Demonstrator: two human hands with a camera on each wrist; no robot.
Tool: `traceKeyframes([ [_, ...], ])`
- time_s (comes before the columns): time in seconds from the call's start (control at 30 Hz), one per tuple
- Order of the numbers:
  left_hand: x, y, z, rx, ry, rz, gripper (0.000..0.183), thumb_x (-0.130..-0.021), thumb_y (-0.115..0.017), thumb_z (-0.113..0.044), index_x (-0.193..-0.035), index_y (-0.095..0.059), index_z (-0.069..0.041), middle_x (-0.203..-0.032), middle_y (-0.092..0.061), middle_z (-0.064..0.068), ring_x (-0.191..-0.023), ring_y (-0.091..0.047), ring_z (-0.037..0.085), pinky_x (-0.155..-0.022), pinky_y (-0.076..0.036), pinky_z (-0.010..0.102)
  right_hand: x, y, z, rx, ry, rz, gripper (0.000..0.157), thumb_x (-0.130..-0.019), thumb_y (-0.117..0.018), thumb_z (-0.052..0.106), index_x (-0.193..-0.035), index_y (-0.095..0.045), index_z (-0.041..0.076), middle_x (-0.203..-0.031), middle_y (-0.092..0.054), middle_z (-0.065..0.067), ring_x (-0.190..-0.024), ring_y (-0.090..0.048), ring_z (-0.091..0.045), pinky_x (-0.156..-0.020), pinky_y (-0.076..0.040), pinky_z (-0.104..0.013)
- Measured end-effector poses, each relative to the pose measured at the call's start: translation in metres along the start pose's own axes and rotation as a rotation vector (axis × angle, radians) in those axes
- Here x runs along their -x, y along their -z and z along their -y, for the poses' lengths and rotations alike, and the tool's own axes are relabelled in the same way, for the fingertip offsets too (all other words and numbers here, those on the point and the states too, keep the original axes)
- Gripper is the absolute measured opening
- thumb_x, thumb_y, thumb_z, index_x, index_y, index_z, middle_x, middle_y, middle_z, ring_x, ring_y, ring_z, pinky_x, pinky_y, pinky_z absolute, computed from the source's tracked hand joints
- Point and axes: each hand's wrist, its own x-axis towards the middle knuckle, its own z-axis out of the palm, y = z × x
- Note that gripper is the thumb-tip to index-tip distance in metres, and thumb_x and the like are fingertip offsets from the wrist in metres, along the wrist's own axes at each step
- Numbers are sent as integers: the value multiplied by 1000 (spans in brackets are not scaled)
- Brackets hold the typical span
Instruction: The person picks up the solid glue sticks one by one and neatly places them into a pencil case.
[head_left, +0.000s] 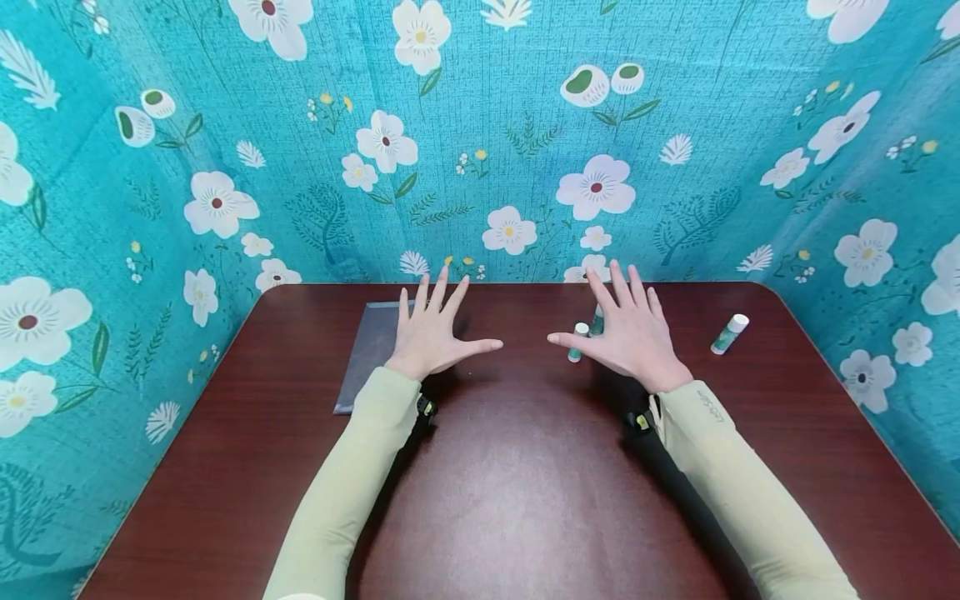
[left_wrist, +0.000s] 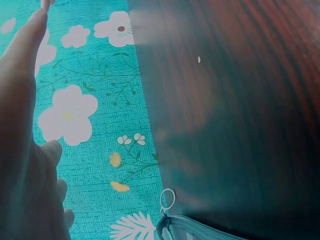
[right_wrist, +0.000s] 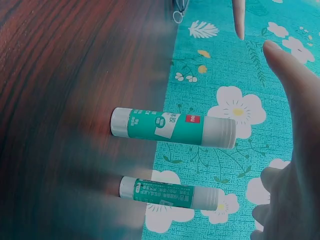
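Both hands are held up over the table with fingers spread and nothing in them. My left hand [head_left: 429, 335] overlaps a dark flat zipper pouch [head_left: 365, 354] in the head view; the pouch's zipper ring [left_wrist: 167, 199] shows in the left wrist view. My right hand [head_left: 633, 333] is above and beside two green-and-white glue sticks. The nearer glue stick [right_wrist: 172, 127] stands upright with its white cap on. Behind it is another capped glue stick [right_wrist: 170, 194], partly hidden by the fingers in the head view. A third glue stick [head_left: 729, 334] is farther right.
The dark reddish-brown table [head_left: 517, 483] has rounded far corners. A turquoise floral cloth [head_left: 480, 142] hangs right behind it and along both sides. Each wrist bears a small black camera strap below a pale green sleeve [head_left: 330, 492].
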Motion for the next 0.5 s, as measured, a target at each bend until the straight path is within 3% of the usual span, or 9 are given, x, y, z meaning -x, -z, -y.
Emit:
traceKeyframes([
  [0.27, 1, 0, -1, 6, 10, 12, 112, -57, -28, -96, -149, -4, -37, -156, 4, 0, -138, 14, 24, -108, 7, 56, 5, 1, 1, -28, 20, -26, 112, -63, -46, 88, -151, -11, 28, -156, 3, -6, -139, 13, -27, -109, 0, -57],
  [0.5, 3, 0, 0, 7, 13, 21, 111, -57, -28, -96, -148, 2, -39, -156, 5, -1, -140, 9, 26, -108, 7, 55, 9, 2, 1, -72, 41, -60, 112, -64, -52, 84, -151, -15, 25, -155, -5, -9, -140, 2, -30, -109, -8, -57],
])
